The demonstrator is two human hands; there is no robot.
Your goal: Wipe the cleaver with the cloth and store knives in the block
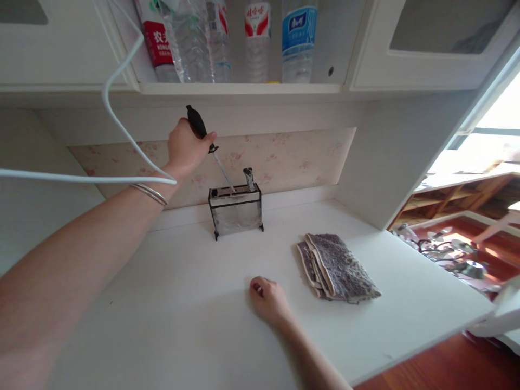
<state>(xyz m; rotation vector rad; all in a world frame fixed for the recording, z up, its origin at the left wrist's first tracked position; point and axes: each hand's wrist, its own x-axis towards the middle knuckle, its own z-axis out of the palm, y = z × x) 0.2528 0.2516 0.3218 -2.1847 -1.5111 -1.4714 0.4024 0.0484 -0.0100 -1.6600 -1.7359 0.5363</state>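
My left hand is wrapped around the black handle of a sharpening steel, held at a slant. Its thin metal rod points down to the right, and the tip meets the slotted top of a knife block. How deep the tip sits I cannot tell. The block has clear or pale sides and black edges, and stands upright on the white counter near the wall. Another handle, dark and shiny, sticks up from its right end. My right hand rests on the counter in a loose fist, with nothing visible in it.
A folded grey-brown cloth lies right of my right hand. Several plastic bottles stand on the cabinet shelf overhead. A white cable crosses in front of my left forearm. The counter's edge runs along the lower right.
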